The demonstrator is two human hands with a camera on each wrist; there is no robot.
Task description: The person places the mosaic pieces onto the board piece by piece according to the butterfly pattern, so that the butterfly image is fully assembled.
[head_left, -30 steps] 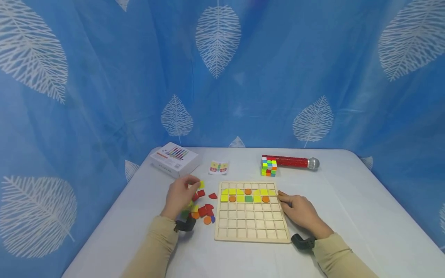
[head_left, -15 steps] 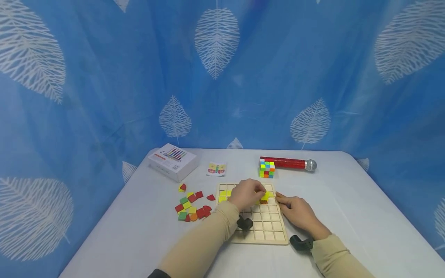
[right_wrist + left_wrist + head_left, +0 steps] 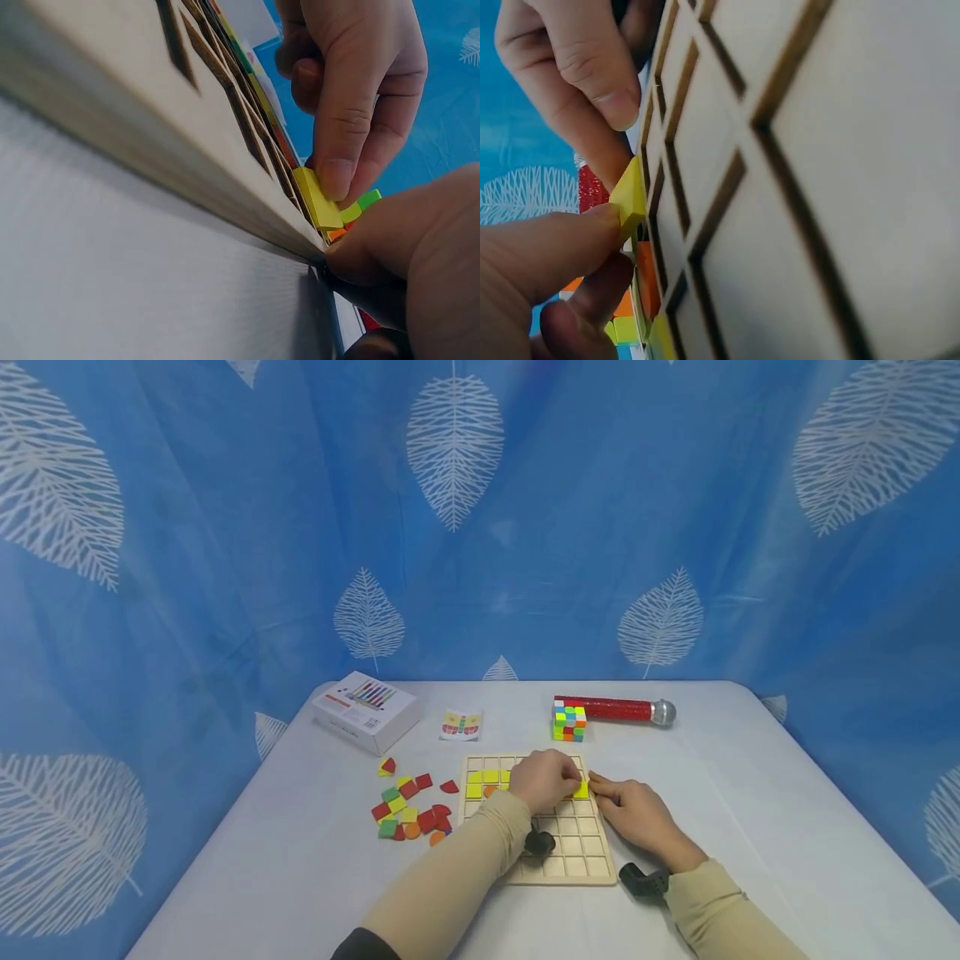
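Observation:
My left hand reaches across the wooden grid board. Between its thumb and fingers it pinches a yellow square tile, tilted at the right end of the second row. In the right wrist view the same yellow tile stands right at the board's rim. My right hand grips the board's right edge, thumb tip against the rim. Yellow tiles fill cells at the left of the upper rows, beside an orange round piece. My left hand and forearm hide the middle of these rows.
Loose red, yellow, green and orange pieces lie left of the board. Behind stand a white box, a pattern card, a puzzle cube and a red microphone.
My left hand has moved right from the loose pieces to the board's right side, carrying a yellow tile, then brought it down at the row's end. The right hand stays at the edge.

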